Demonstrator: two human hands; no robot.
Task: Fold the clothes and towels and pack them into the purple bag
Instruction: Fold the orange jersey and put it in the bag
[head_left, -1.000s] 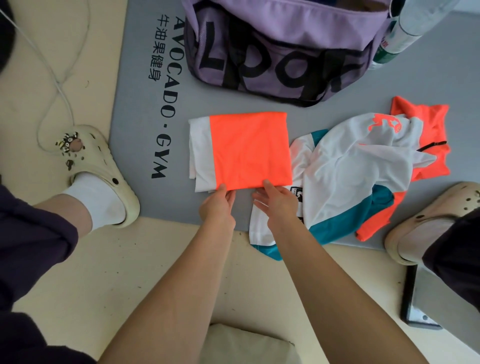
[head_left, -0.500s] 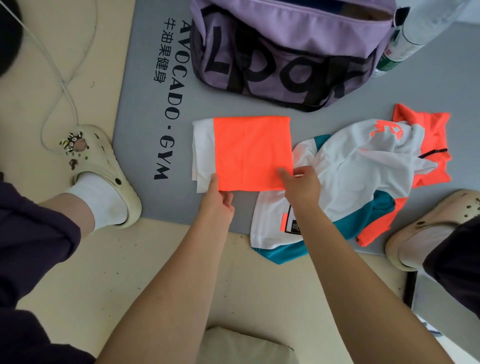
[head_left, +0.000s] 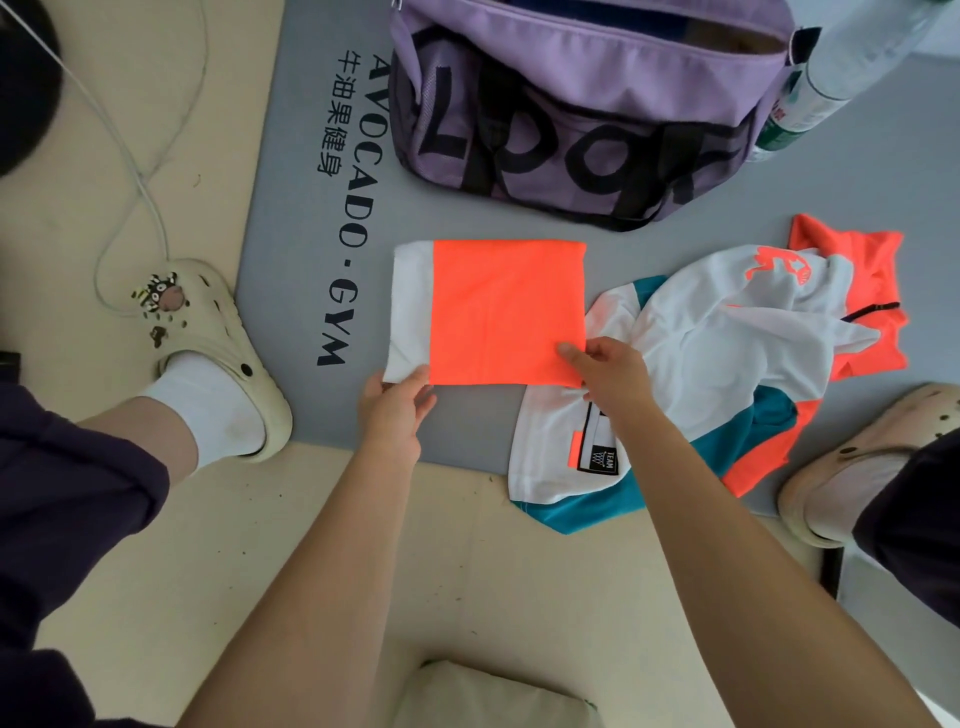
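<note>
Folded garment (head_left: 506, 312), orange with a white band along its left side, lies flat on the grey mat (head_left: 291, 218), just in front of the purple bag (head_left: 571, 104) and touching the crumpled jersey (head_left: 727, 353) at its right.

The main risk I see is the fold coming apart on the lift. Each hand has hold of only one near corner, so the far edge would hang free once the packet leaves the mat, and the slippery-looking fabric could slide open layer by layer. The white layers on the left look loosely stacked and are likeliest to drop out. The right corner overlaps the jersey, so a careless lift could drag that along as well. Whether the bag's mouth is wide enough to take the packet flat I cannot tell; if not, pushing it in would crumple it.

Left hand (head_left: 397, 410) reaches in from below, thumb on top of the near-left corner where white meets orange; the fingers look tucked beneath, so the grip is a pinch on the garment. Right hand (head_left: 608, 374) is bent at the wrist and has its thumb and fingers curled round the near-right corner, also pinching the cloth, knuckles resting over the jersey. Both forearms stretch forward from the body, roughly parallel.
</note>
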